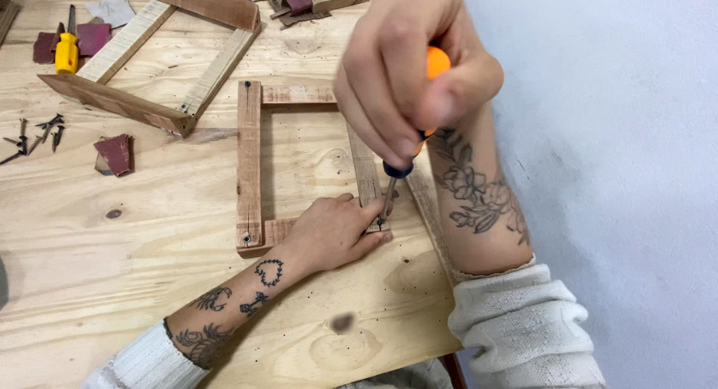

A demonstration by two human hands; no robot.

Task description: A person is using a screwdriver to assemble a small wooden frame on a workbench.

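Right hand (407, 75), nearest the camera at 1 o'clock, fingers wrapped tight around an orange screwdriver (404, 153). Plywood worktop (112, 269) beneath. Small wooden frame (250, 164) at centre; left hand (333, 230) flat, pressing its 5 o'clock corner, where the tip meets a screw (381, 224).

Woodworking workshop — a hobby or craft bench. Indicators: a bare plywood worktop (149, 232), rough slat frames (149, 60) under assembly, loose dark screws (34, 135), scraps of red sandpaper (116, 153) — and a yellow-handled tool (66, 51) beside a plain pale wall (613, 135).
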